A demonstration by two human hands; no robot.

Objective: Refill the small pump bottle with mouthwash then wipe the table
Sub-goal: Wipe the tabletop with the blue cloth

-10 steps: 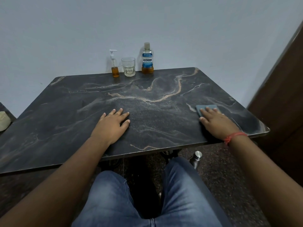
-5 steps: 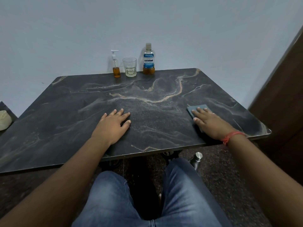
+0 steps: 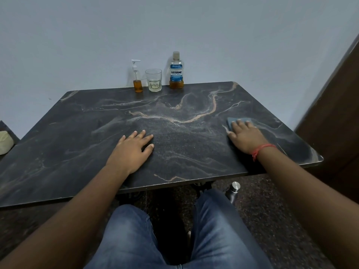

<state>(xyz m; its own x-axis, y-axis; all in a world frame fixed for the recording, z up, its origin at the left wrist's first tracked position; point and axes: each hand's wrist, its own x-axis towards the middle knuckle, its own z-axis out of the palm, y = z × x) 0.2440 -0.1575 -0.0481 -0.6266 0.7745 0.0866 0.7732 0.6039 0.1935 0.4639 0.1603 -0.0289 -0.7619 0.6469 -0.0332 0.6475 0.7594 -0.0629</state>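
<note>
A small clear pump bottle (image 3: 137,82) with amber liquid in its lower part stands at the far edge of the dark marble table (image 3: 77,133). To its right stands a mouthwash bottle (image 3: 176,72), capped, with amber liquid at the bottom. My right hand (image 3: 245,135) presses flat on a blue-grey cloth (image 3: 238,120) near the table's right side; most of the cloth is hidden under the palm. My left hand (image 3: 134,150) rests flat on the table's middle, fingers straight, holding nothing.
A drinking glass (image 3: 153,80) with a little pale liquid stands between the two bottles. A wall runs behind the table, and a dark wooden panel (image 3: 334,113) stands to the right. A metal flask (image 3: 233,191) sits on the floor under the front edge.
My right hand has slid the cloth first left, then away from me across the table. My left hand has stayed in place.
</note>
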